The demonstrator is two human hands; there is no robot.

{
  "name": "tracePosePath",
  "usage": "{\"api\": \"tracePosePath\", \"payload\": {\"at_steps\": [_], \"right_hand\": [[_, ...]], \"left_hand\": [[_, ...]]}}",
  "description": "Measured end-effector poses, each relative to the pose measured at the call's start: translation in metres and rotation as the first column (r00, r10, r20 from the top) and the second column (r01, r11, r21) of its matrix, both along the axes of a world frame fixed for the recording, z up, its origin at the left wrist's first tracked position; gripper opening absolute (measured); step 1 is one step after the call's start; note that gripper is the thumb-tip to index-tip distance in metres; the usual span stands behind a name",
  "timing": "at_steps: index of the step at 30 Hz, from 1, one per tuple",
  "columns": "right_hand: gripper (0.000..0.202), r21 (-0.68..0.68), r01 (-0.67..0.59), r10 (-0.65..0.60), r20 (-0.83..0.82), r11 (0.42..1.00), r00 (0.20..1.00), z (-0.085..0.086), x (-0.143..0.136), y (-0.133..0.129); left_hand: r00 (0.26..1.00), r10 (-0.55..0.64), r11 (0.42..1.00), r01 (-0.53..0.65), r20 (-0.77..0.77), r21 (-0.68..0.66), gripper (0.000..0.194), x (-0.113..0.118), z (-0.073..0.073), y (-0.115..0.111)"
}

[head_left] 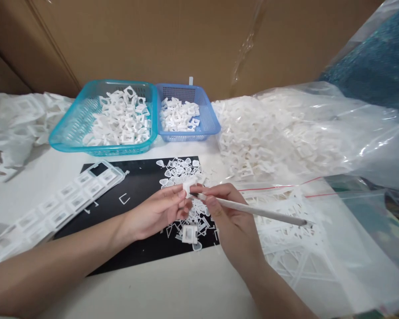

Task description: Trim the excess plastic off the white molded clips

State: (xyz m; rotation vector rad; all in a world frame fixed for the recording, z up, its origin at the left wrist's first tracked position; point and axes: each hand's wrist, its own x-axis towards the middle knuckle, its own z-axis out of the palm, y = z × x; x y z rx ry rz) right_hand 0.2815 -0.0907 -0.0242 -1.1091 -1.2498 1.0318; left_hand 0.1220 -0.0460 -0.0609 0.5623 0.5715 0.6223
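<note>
Above the black mat [119,248], my left hand [159,208] pinches a small white plastic part [188,187] in its fingertips. My right hand [234,221] grips a slim white-handled tool [262,212] like a pen. The tool's dark tip points at the part and seems to touch it; whether it is a blade cannot be made out. Under the hands lies a pile of thin white plastic scraps [199,212]. A square white plastic frame [189,234] rests at the near side of the pile.
At the back stand a turquoise basket [69,115] and a blue basket [209,117], both holding white parts. A clear bag of white pieces [272,137] fills the back right. At left lies a clear tray of square parts [66,199]; a zip bag of scraps [346,248] is at right.
</note>
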Motion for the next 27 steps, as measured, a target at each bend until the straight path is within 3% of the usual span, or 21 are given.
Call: {"api": "tracePosePath", "payload": {"at_steps": [5,10,15,20,27], "right_hand": [[0.006,0.022,0.035,-0.036,0.063,0.999,0.997,0.003,0.0,0.001],[0.011,0.073,-0.003,-0.008,0.148,0.997,0.989,0.007,0.002,-0.002],[0.018,0.232,-0.028,-0.056,0.349,0.972,0.936,0.002,0.004,-0.006],[0.024,0.402,-0.086,-0.134,0.488,0.912,0.862,0.002,0.004,-0.005],[0.022,0.523,0.124,-0.444,0.548,0.843,0.709,0.003,0.026,0.006]], "left_hand": [[0.999,0.023,0.985,-0.018,-0.027,0.169,0.034,-0.001,0.002,-0.002],[0.979,0.06,0.888,0.038,-0.197,0.458,0.045,-0.007,0.009,0.001],[0.97,0.113,0.864,0.01,-0.215,0.504,0.028,-0.007,0.013,0.002],[0.954,0.22,0.843,-0.081,-0.203,0.532,0.025,-0.005,0.013,0.001],[0.949,0.204,0.8,-0.021,-0.24,0.599,0.026,-0.008,0.01,-0.004]]}}
